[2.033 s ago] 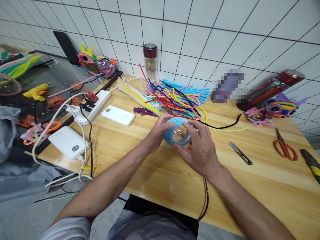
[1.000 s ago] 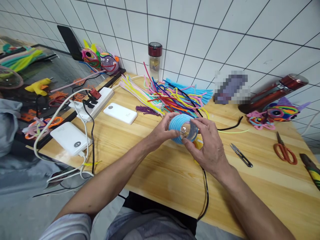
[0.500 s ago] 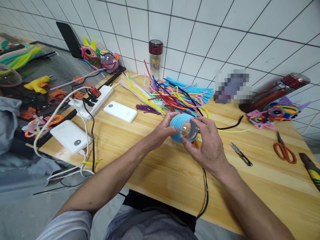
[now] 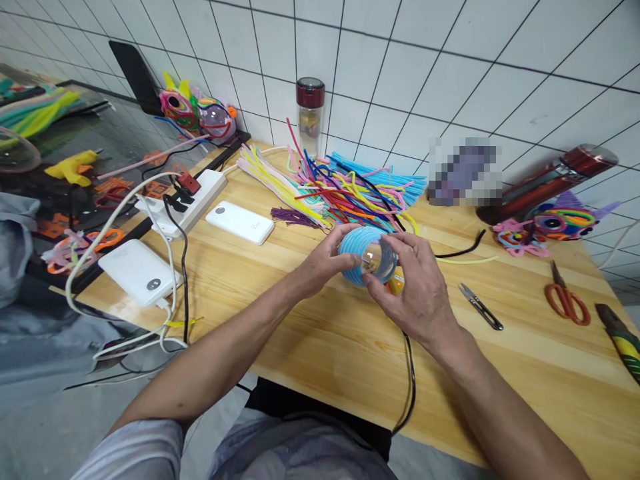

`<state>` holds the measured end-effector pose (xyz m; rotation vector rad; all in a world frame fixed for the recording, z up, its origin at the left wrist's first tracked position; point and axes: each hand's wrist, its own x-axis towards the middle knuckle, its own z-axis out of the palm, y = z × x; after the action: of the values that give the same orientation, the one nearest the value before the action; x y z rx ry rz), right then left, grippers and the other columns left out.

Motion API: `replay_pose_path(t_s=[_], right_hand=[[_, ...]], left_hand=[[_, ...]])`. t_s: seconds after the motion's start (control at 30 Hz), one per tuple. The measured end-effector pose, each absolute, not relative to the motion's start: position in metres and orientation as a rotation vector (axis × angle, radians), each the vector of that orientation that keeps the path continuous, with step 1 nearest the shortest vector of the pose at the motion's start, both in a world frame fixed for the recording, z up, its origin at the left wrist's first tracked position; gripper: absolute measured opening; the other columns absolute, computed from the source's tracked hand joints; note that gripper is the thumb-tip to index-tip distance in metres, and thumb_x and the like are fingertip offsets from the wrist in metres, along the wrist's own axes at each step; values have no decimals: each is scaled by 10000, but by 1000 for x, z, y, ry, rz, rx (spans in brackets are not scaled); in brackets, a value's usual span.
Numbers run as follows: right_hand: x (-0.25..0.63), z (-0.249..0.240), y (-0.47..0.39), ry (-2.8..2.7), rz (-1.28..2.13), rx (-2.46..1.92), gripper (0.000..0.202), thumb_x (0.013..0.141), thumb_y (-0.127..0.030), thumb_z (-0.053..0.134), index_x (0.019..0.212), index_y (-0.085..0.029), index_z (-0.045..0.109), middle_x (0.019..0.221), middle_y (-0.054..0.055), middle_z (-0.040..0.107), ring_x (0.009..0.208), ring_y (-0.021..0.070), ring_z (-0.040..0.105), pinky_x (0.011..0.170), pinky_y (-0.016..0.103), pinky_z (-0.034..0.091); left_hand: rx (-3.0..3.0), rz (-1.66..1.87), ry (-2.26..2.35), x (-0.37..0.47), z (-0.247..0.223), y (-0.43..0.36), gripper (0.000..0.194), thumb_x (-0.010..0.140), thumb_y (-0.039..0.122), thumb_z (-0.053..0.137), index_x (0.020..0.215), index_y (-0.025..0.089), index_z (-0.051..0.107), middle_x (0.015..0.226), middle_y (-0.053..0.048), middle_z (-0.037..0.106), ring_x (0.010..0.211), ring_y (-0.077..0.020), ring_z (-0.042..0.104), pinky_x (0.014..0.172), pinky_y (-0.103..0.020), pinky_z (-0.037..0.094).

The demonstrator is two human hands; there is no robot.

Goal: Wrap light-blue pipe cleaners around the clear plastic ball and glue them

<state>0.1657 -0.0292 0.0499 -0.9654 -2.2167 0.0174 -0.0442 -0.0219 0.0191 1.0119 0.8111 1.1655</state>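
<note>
A clear, rounded plastic shell wound with light blue pipe cleaner [image 4: 356, 250] is held between both hands above the table. My left hand [image 4: 330, 259] grips its wrapped left side, thumb across the front. On the bare, see-through right side, my right hand [image 4: 417, 283] has its fingers over the top rim and its thumb at the lower edge. A yellow-orange tool [image 4: 397, 285], mostly hidden by my right hand, lies behind it. Just beyond the hands is a heap of coloured pipe cleaners [image 4: 350, 193].
Thread snips [image 4: 481, 307], orange-handled scissors [image 4: 567, 303] and pliers [image 4: 620, 340] lie to the right. White power banks [image 4: 240, 223] and a power strip [image 4: 193, 207] with cables are at left. A glass bottle [image 4: 311, 117] and a fish-like pipe-cleaner figure [image 4: 560, 223] stand near the wall.
Both hands keep the same grip on the blue-wound shell. The view has shifted very slightly, and a bit more of the yellow-orange tool shows.
</note>
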Motion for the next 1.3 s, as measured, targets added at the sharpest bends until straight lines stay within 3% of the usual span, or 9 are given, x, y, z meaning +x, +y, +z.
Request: replay_pose_path(t_s=[0.57, 0.87, 1.3], right_hand=[[166, 50, -29, -2217, 9, -973, 557, 954, -355, 755, 1466, -206, 596, 1295, 200, 674, 1217, 374, 679, 996, 579, 649], [176, 44, -17, -2211, 285, -993, 491, 1027, -435, 690, 1482, -255, 643, 1370, 172, 679, 1277, 351, 678, 1017, 581, 648], [187, 42, -8, -2322, 372, -977, 641, 984, -444, 722, 1590, -285, 589, 1448, 164, 639, 1283, 340, 664, 993, 558, 652]], left_hand=[[1055, 1127, 838, -44, 18, -21, 776, 711, 533, 876, 1355, 219, 579, 1240, -68, 665, 1155, -285, 618, 992, -390, 498], [1004, 1090, 939, -43, 21, -24, 698, 780, 507, 811, 1375, 212, 599, 1285, -79, 686, 1166, -273, 638, 1003, -400, 520], [969, 1063, 1024, -41, 31, -26, 626, 799, 552, 773, 1303, 208, 632, 1236, -75, 709, 1120, -272, 664, 923, -386, 545]])
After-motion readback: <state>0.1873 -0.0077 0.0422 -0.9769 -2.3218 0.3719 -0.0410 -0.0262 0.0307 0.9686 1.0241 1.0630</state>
